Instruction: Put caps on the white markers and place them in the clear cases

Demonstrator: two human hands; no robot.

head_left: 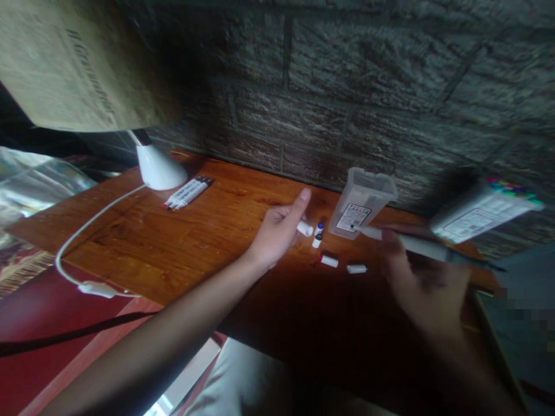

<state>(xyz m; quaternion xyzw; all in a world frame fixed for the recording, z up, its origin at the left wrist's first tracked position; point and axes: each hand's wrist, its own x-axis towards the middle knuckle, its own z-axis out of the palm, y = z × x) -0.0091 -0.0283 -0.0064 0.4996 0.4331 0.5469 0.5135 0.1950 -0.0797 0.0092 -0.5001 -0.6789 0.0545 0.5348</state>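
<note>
My left hand (pixel 280 228) is closed over the table with its thumb raised, gripping a white marker cap (pixel 304 229) whose hollow end faces right. My right hand (pixel 422 277), blurred by motion, grips a white marker (pixel 418 245) that is tilted, with a tip pointing left and a dark end at the right. Between the hands lie several loose marker caps: a blue-ended cap (pixel 319 229), a black-ended cap (pixel 317 240), a red-ended cap (pixel 329 261) and another white cap (pixel 357 268).
A clear plastic case (pixel 362 202) stands by the brick wall, and a case full of colourful markers (pixel 488 211) is at the right. Several white markers (pixel 188 192) lie at the left beside a white lamp base (pixel 160 167). The lamp's cord (pixel 87 231) hangs over the table's left edge.
</note>
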